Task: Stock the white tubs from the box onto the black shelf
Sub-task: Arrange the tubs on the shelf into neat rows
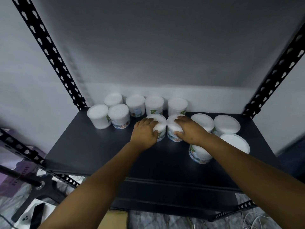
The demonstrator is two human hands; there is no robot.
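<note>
Several white tubs of cotton buds stand on the black shelf point(92, 146). My left hand point(145, 131) grips one tub point(160, 124) from above, and my right hand point(189, 129) grips the tub point(172, 129) right beside it. Both tubs rest upright on the shelf, side by side, in the second row. Behind them a back row of tubs point(154, 104) lines the wall. More tubs point(227, 124) stand at the right, one point(199, 154) partly under my right forearm. A corner of the cardboard box point(115, 219) shows below the shelf's front edge.
Slotted black uprights point(54, 58) frame the shelf at left and right point(274, 71). The shelf's front left part is bare. On the floor at lower left lie a black stand base point(47, 189), a dark phone point(37, 215) on a white case, and cables at lower right point(254, 220).
</note>
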